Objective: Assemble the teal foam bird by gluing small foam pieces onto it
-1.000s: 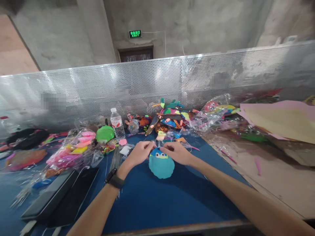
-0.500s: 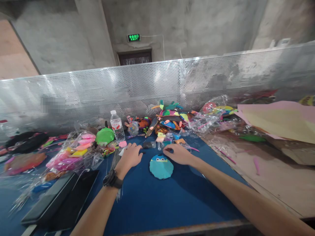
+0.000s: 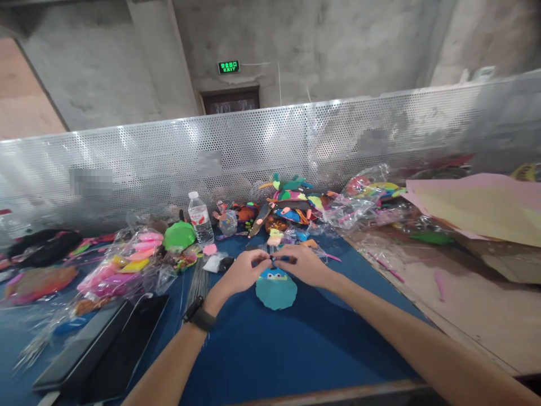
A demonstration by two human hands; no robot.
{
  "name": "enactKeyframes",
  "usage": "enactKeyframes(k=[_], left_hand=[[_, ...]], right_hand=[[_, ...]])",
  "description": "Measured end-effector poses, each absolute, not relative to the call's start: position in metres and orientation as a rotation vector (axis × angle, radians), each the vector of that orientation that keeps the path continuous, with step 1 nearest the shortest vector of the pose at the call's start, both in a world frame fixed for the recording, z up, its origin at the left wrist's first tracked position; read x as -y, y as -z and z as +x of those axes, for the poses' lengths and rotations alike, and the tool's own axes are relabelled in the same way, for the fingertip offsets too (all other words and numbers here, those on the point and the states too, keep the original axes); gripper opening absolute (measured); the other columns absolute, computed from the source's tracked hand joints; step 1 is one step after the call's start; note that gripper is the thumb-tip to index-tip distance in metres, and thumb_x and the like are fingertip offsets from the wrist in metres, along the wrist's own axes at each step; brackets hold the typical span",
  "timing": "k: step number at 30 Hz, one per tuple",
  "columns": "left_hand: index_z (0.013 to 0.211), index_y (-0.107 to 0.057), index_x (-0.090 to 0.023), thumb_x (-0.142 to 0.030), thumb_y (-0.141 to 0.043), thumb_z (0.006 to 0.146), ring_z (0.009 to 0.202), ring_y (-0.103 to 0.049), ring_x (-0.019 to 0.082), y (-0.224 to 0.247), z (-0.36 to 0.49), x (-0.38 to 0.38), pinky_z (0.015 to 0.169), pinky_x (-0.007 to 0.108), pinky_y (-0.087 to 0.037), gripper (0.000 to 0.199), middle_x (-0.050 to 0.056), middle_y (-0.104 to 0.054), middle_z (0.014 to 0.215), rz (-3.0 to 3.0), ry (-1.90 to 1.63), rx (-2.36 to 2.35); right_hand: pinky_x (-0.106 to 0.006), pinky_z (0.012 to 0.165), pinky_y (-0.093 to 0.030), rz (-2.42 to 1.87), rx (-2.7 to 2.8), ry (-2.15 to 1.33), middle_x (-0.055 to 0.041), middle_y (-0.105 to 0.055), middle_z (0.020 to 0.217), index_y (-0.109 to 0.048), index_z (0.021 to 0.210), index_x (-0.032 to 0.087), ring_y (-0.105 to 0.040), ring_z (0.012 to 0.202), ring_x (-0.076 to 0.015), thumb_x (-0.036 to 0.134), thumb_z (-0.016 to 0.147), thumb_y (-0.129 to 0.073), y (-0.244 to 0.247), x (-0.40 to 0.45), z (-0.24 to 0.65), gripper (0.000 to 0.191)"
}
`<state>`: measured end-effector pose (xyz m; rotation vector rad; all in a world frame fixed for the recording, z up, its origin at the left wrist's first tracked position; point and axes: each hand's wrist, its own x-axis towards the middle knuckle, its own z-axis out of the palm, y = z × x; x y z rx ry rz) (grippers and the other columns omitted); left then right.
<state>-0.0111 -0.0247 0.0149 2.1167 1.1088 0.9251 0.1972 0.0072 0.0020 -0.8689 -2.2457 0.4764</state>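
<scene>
A round turquoise clay disc with a scalloped edge lies on the blue tabletop, with a darker blue top and two white eyes. My left hand is closed in a pinch at its upper edge, a dark watch on the wrist. From the other side my right hand pinches too, its fingertips meeting the left ones. A tiny dark piece shows between the fingertips; its kind is too small to make out. Behind the left hand sit a black lump and a small white packet.
A water bottle stands behind a bundle of thin wires. Colourful clay figures are heaped by the perforated metal screen. Bagged clay and a black phone-like slab lie left. Pink paper lies right.
My left hand has moved right, away from the wires, to meet my right hand above the disc. The right hand has shifted slightly, its fingertips now against the left ones.
</scene>
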Motion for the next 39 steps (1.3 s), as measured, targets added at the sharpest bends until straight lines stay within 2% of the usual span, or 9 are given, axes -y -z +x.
enactKeyframes(k=[5,9,15,20,22,24,27,32,39], left_hand=[[0.091,-0.068,-0.015,-0.036,-0.049,0.091,0.084,-0.062,0.019,-0.018,-0.007,0.028,0.076,0.028,-0.045,0.029,0.007,-0.07,0.089,2.067,-0.909,-1.042],[0.086,-0.069,-0.014,-0.041,-0.047,0.092,0.075,-0.059,0.017,-0.018,-0.006,0.029,0.068,0.026,-0.042,0.035,0.006,-0.069,0.085,2.008,-0.875,-1.041],[0.084,-0.069,-0.015,-0.042,-0.052,0.088,0.073,-0.057,0.016,-0.017,-0.003,0.027,0.066,0.025,-0.041,0.033,0.006,-0.068,0.083,1.988,-0.917,-1.037],[0.076,-0.063,-0.015,-0.034,-0.045,0.089,0.056,-0.048,0.012,-0.016,-0.019,0.015,0.054,0.023,-0.034,0.029,0.001,-0.058,0.063,1.964,-1.058,-1.309],[0.072,-0.061,-0.015,-0.031,-0.045,0.088,0.06,-0.049,0.013,-0.015,-0.029,0.011,0.056,0.024,-0.033,0.028,0.002,-0.059,0.065,2.056,-1.08,-1.481],[0.07,-0.062,-0.016,-0.036,-0.045,0.088,0.062,-0.052,0.015,-0.012,-0.037,0.009,0.058,0.025,-0.033,0.032,0.003,-0.061,0.067,2.195,-1.001,-1.593],[0.068,-0.062,-0.018,-0.039,-0.049,0.087,0.062,-0.055,0.017,-0.005,-0.041,0.011,0.059,0.026,-0.034,0.031,0.005,-0.063,0.067,2.344,-0.701,-1.664],[0.084,-0.067,-0.019,-0.027,-0.055,0.082,0.079,-0.061,0.02,0.004,-0.039,0.012,0.071,0.028,-0.042,0.014,0.007,-0.067,0.084,2.448,-0.59,-1.627],[0.106,-0.067,-0.018,-0.024,-0.051,0.086,0.096,-0.06,0.024,0.007,-0.039,0.009,0.086,0.033,-0.045,0.027,0.011,-0.064,0.105,2.432,-0.72,-1.546]], right_hand=[[-0.025,0.058,-0.041,-0.865,2.219,-0.519,-0.0023,-0.071,0.092,-0.072,0.105,0.026,-0.054,0.061,-0.0118,0.035,0.087,-0.061,-0.004,-0.005,0.198,0.023],[-0.025,0.06,-0.041,-0.81,2.233,-0.537,-0.0034,-0.071,0.088,-0.074,0.091,0.023,-0.056,0.067,-0.0133,0.037,0.089,-0.057,-0.004,-0.004,0.197,0.021],[-0.025,0.058,-0.039,-0.872,2.224,-0.502,-0.0027,-0.069,0.084,-0.07,0.09,0.022,-0.057,0.065,-0.0132,0.037,0.089,-0.056,-0.008,0.001,0.194,0.02],[-0.024,0.053,-0.035,-0.888,2.186,-0.474,-0.0006,-0.062,0.071,-0.061,0.086,0.019,-0.051,0.053,-0.0107,0.039,0.093,-0.05,-0.01,-0.003,0.2,0.024],[-0.023,0.048,-0.033,-0.932,2.147,-0.522,0.001,-0.058,0.063,-0.058,0.086,0.018,-0.047,0.048,-0.0102,0.042,0.095,-0.043,-0.011,-0.007,0.206,0.029],[-0.023,0.049,-0.035,-0.986,2.121,-0.558,0.0012,-0.056,0.059,-0.057,0.078,0.019,-0.049,0.047,-0.0104,0.044,0.097,-0.037,-0.012,-0.01,0.21,0.037],[-0.024,0.05,-0.038,-1.019,2.143,-0.598,0.0007,-0.057,0.056,-0.06,0.072,0.018,-0.051,0.045,-0.0111,0.047,0.094,-0.042,-0.012,-0.012,0.211,0.04],[-0.026,0.05,-0.042,-0.989,2.126,-0.642,0.0002,-0.065,0.06,-0.069,0.085,0.02,-0.056,0.043,-0.0128,0.047,0.085,-0.059,-0.006,-0.011,0.206,0.029],[-0.027,0.054,-0.048,-0.977,2.15,-0.656,-0.0007,-0.07,0.061,-0.069,0.112,0.023,-0.062,0.045,-0.0152,0.04,0.093,-0.05,-0.005,-0.011,0.205,0.033]])
